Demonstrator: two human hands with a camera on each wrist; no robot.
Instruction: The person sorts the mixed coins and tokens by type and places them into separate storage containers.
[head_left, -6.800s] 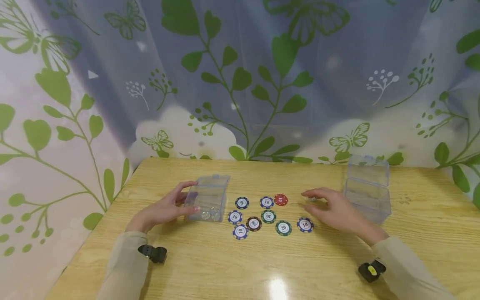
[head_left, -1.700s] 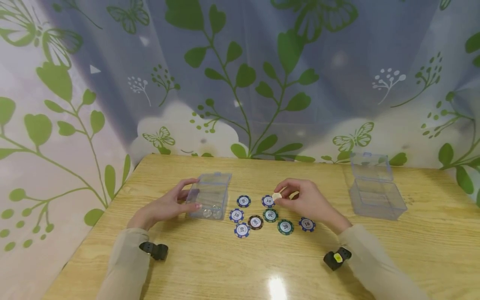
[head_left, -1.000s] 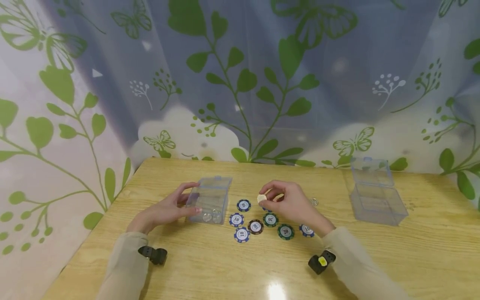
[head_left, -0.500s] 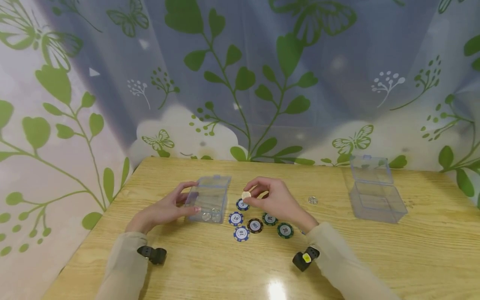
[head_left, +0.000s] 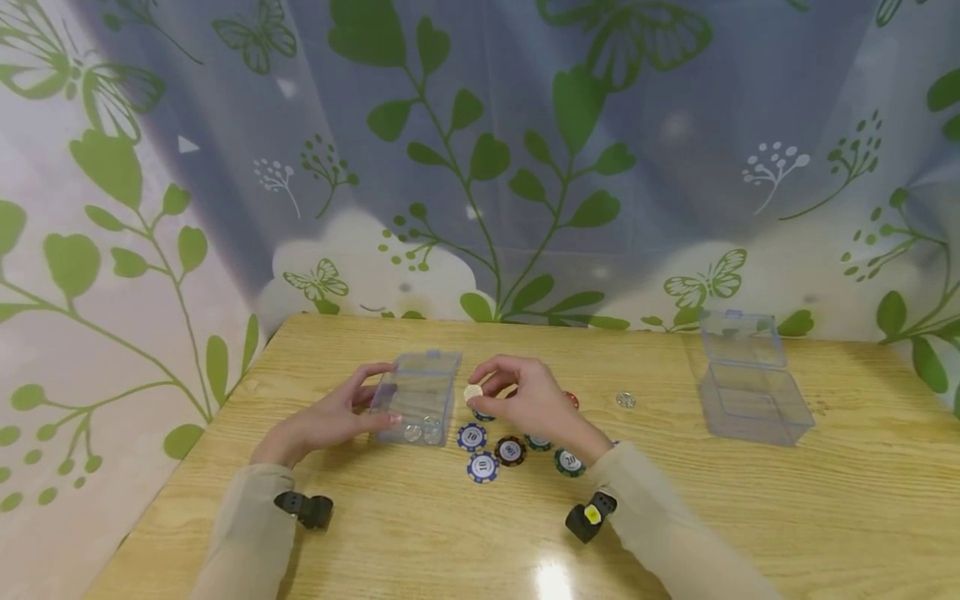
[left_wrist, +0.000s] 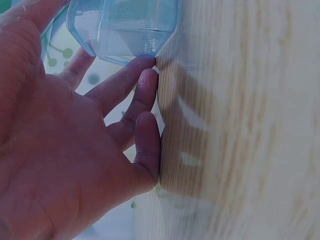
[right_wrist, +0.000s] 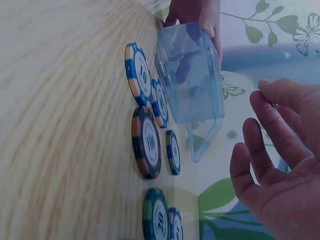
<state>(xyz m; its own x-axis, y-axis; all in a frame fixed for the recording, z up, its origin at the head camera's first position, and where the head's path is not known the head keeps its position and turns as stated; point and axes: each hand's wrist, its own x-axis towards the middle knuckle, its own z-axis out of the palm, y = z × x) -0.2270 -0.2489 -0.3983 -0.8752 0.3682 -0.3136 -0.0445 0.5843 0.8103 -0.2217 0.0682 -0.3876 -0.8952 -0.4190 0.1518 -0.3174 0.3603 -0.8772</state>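
My left hand [head_left: 330, 417] grips the left clear plastic box [head_left: 420, 387], thumb on its near side and fingers at its far side. The box's lid is folded back, and a few silvery coins [head_left: 422, 430] lie inside. Between thumb and fingertips, my right hand [head_left: 528, 404] pinches a pale coin [head_left: 472, 392], raised above the table just right of that box. In the right wrist view the coin is barely visible between the fingers. Below the right hand lie poker chips: a blue one [head_left: 472, 437], a brown one [head_left: 511, 451] and a green one [head_left: 570, 462] among several, some partly covered.
A second clear plastic box [head_left: 753, 404] stands at the right with its lid up. Another coin [head_left: 626, 400] lies on the wooden table [head_left: 420, 533], left of that box. A leaf-patterned curtain [head_left: 525, 167] hangs behind the table.
My right hand has gone from the right-hand side leftward over the chips, carrying the pale coin toward the left box. This uncovered the loose coin. The left hand has stayed on its box.
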